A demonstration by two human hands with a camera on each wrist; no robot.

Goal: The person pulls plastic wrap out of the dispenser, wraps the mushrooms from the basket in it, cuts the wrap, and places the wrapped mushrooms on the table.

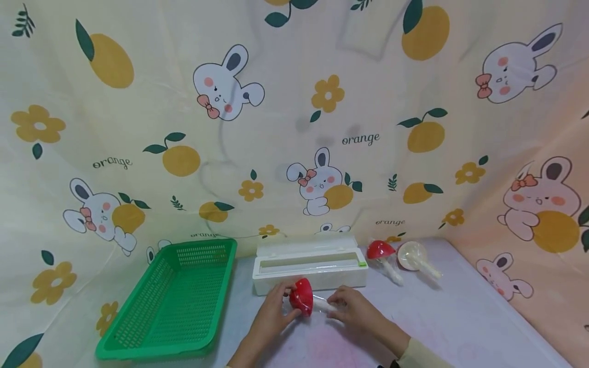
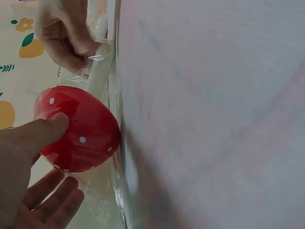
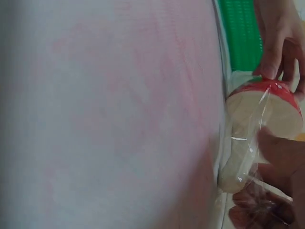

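Between the two hands is a mushroom with a red, white-dotted cap and a pale stem, covered in clear plastic film. My left hand grips the cap, its thumb pressed on the red side in the left wrist view. At the stem end, my right hand pinches the clear film, as the right wrist view shows. The stem points toward the right hand, and the cap's pale underside faces it. Right behind the hands stands a white cling film box with its lid raised.
A green plastic basket stands at the left. Two more film-wrapped mushrooms, one red-capped and one showing its pale underside, lie to the right of the box. A patterned cloth hangs behind the white table.
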